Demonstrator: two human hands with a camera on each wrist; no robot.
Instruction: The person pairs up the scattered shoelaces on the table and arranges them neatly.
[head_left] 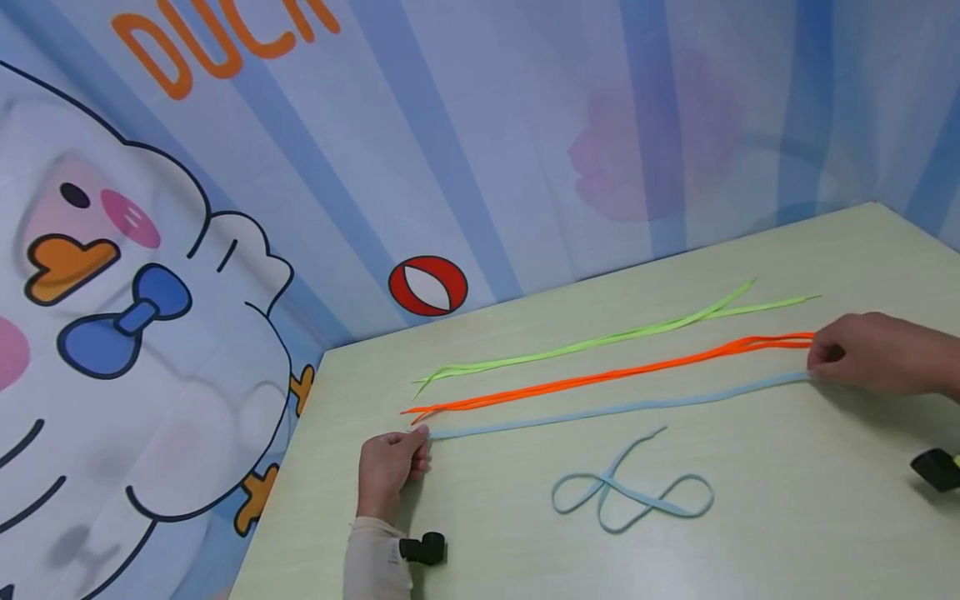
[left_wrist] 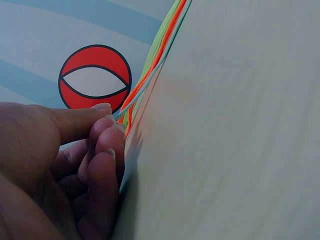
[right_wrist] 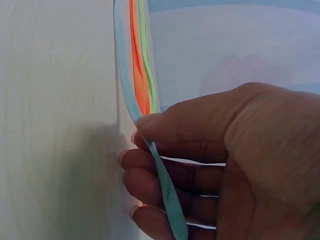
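A light blue shoelace [head_left: 615, 409] stretches nearly straight between the two hands. My left hand [head_left: 392, 468] pinches its left end between thumb and fingertips. At the other end, my right hand [head_left: 881, 354] pinches the lace between thumb and forefinger; in the right wrist view a tail of the blue lace [right_wrist: 170, 200] hangs down across the curled fingers. Just behind it, the orange shoelace [head_left: 570, 384] lies doubled along the table, its right end hidden by the right hand. Farther back lies a doubled yellow-green shoelace [head_left: 592, 342], its tips spread at both ends.
Another light blue shoelace [head_left: 652, 502] lies in loose loops on the pale wooden table [head_left: 487, 517], nearer than the stretched one. A printed cloth backdrop [head_left: 525, 125] with a duck figure stands along the table's back and left edges. Black wrist devices [head_left: 423, 548] sit by both forearms.
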